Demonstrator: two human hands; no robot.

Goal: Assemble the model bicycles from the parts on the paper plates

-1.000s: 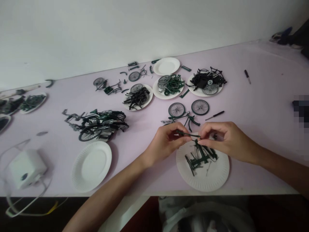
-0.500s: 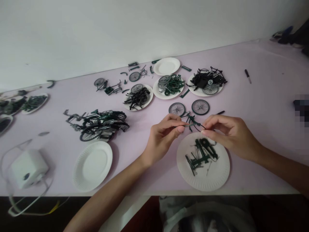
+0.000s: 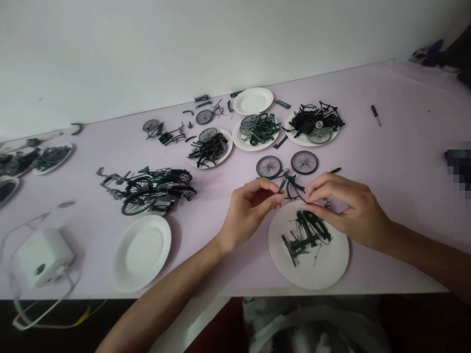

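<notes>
Above the near edge of a paper plate, my left hand (image 3: 253,203) is closed in a pinch on a thin dark green strip (image 3: 281,186), probably a model bicycle mudguard; only its tip shows. My right hand (image 3: 344,203) pinches one end of a thin, dark curved mudguard (image 3: 301,197). Just beyond the fingers lies a green toy bicycle frame (image 3: 290,182), partly covered by the hands. Two spoked wheels, a left one (image 3: 269,167) and a right one (image 3: 304,162), lie flat behind it. Green bars, a chain cover and thin wire pieces rest on the paper plate (image 3: 312,277) below my hands.
Assembled toy bicycles (image 3: 147,189) stand at left, behind a bare paper plate (image 3: 142,252). Farther back are plates of black parts (image 3: 209,149), green parts (image 3: 259,130) and more black parts (image 3: 314,122). A screwdriver (image 3: 376,115) lies right; a white charger (image 3: 46,255) sits left.
The strip in my left hand has swung from pointing rightward to pointing upward. My right hand has shifted slightly left with the curved mudguard, whose free end now points up and left.
</notes>
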